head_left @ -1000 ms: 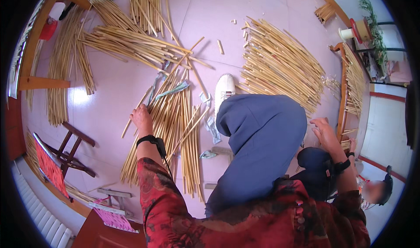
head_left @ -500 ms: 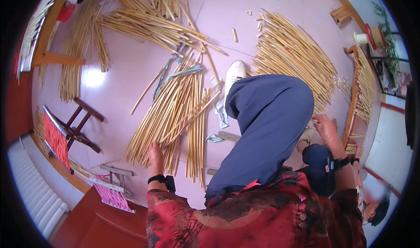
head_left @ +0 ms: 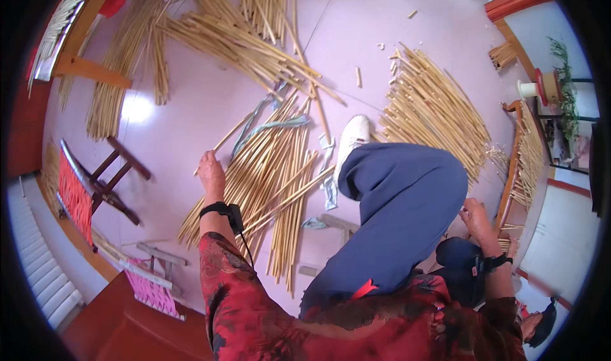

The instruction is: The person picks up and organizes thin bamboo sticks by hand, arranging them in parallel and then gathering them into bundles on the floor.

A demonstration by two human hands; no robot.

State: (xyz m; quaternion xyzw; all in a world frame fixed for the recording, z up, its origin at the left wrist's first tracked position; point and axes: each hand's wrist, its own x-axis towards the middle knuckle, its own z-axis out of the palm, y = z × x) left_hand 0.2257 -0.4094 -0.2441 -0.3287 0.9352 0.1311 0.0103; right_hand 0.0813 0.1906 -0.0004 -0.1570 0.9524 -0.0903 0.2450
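My left hand [head_left: 211, 173] is closed on the near end of a thin tan stick [head_left: 230, 135] at the left edge of a loose pile of sticks [head_left: 261, 160]. Pale blue-green cloth strips [head_left: 275, 125] lie over the far end of that pile. My right hand [head_left: 477, 219] is on the right, beside my bent knee, with its fingers partly curled and apart. No object shows clearly in it. Both wrists wear black bands.
A broad bundle of sticks [head_left: 433, 106] lies right of my white shoe [head_left: 354, 134]; more sticks [head_left: 235, 46] lie farther left. Small stools with red [head_left: 75, 192] and pink [head_left: 151, 288] woven seats stand left. Another person [head_left: 538, 323] is at lower right, near a wooden rack [head_left: 509, 164].
My left hand has moved away from the pile's near end, up along its left side to a single stick. My right hand has lowered slightly, its fingers more curled. The whole view has shifted.
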